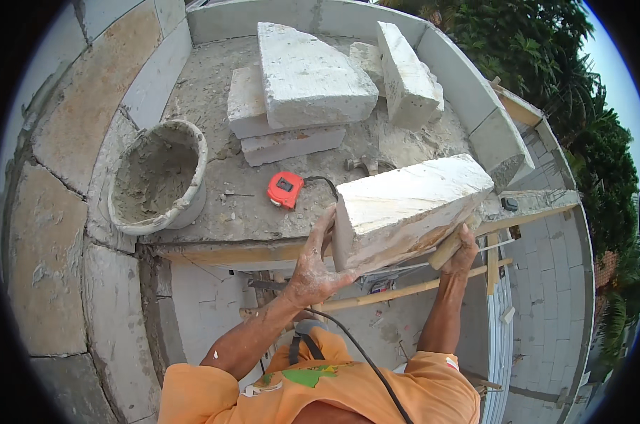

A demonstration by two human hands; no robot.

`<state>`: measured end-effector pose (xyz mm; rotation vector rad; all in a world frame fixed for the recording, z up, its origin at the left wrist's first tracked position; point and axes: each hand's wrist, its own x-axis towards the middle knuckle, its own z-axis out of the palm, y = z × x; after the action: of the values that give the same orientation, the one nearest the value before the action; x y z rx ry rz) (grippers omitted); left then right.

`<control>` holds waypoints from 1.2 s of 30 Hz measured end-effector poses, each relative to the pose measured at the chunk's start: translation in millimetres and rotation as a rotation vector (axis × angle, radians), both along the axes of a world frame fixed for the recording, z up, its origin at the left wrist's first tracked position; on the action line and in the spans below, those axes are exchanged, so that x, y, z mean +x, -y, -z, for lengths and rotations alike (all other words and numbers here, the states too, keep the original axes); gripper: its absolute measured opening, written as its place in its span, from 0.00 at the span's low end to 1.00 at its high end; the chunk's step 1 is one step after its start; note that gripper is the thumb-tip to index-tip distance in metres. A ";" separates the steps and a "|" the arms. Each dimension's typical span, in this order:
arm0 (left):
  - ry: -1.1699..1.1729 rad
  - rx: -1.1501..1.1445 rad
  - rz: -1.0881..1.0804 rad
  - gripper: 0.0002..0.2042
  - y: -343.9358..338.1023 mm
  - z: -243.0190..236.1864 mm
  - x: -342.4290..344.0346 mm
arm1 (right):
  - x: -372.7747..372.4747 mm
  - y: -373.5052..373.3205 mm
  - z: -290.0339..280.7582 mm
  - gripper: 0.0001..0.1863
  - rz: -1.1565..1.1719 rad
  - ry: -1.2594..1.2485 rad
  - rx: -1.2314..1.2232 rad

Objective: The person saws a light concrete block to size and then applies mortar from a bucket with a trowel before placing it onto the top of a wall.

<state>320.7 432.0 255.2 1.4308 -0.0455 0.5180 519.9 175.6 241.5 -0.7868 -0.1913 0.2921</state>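
A long pale concrete block (412, 194) lies across the front of the slab, held between my two hands. My left hand (316, 265) is closed on its left end, fingers against the end face and thumb along the lower front edge. At the right end, my right hand (463, 251) grips low on the block. A short, light-brown rounded piece (445, 249), like a wooden handle, shows beside the right fingers; whether they hold it too I cannot tell. Left of the block sits a red tape measure (285, 189). Behind it, a hammer head (366, 165) is partly hidden.
A mortar-smeared bucket (198, 180) stands at the left beside the block wall (111, 268). Cut blocks (316, 78) are stacked at the back, with another leaning block (408, 81) on their right. Beyond the slab's front edge (214, 252) the level drops, with wooden poles (412, 288) below.
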 end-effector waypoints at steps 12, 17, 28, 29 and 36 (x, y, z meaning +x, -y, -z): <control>-0.378 -0.047 -0.199 0.47 -53.5 5.7 -117.4 | -53.4 -116.0 -8.2 0.41 -0.281 0.090 -0.006; -0.237 -0.062 -0.397 0.35 -39.4 13.2 -157.3 | -60.5 -145.3 1.4 0.46 -0.485 0.075 0.102; -0.136 -0.107 -0.627 0.40 -55.0 25.9 -233.0 | -139.2 -197.3 -52.3 0.36 -0.701 0.174 -0.030; 0.013 -0.353 -0.721 0.41 -44.5 24.0 -227.0 | -143.4 -199.8 -53.3 0.35 -0.702 0.202 -0.067; 0.195 -0.698 -0.828 0.40 -48.0 51.7 -272.1 | -187.1 -231.7 -72.3 0.24 -0.854 0.265 0.010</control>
<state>48.6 479.9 203.5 0.6563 0.5449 1.2113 332.8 407.2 313.8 -0.6975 -0.7822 0.9905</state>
